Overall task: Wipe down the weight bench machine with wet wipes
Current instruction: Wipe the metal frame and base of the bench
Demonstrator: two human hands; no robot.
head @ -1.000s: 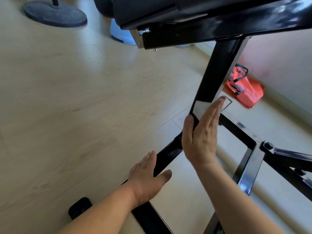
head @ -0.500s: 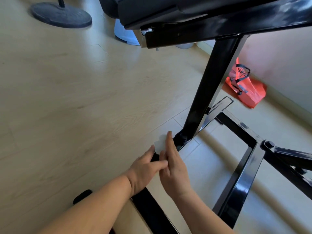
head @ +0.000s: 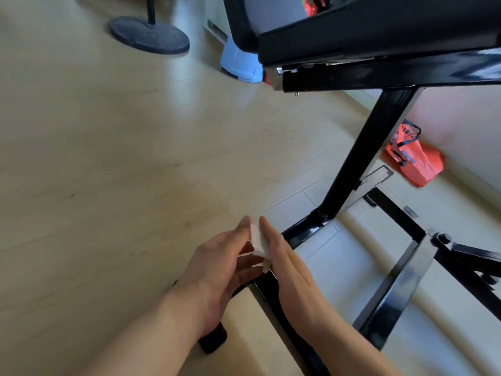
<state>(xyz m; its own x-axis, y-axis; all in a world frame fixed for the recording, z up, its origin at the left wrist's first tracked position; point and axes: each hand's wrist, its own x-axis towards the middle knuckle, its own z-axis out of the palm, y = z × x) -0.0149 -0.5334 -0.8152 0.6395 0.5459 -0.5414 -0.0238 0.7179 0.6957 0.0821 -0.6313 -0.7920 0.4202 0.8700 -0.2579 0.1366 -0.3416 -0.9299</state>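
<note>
Items by count: two hands, a left hand (head: 217, 264) and a right hand (head: 292, 272); one white wet wipe (head: 259, 244) between them; one weight bench (head: 406, 74), black-framed, with one padded seat (head: 379, 28), one slanted upright post (head: 363, 156), one small pin (head: 297, 94) under its top bar and one capped bolt head (head: 444, 237) where the floor bars meet; one black end cap (head: 214, 340) on the floor by the left wrist; one round stand base (head: 149, 36) carrying one pole (head: 150, 9); one pale blue plastic container (head: 240, 63); one orange-red bag (head: 414, 161) against the wall.
</note>
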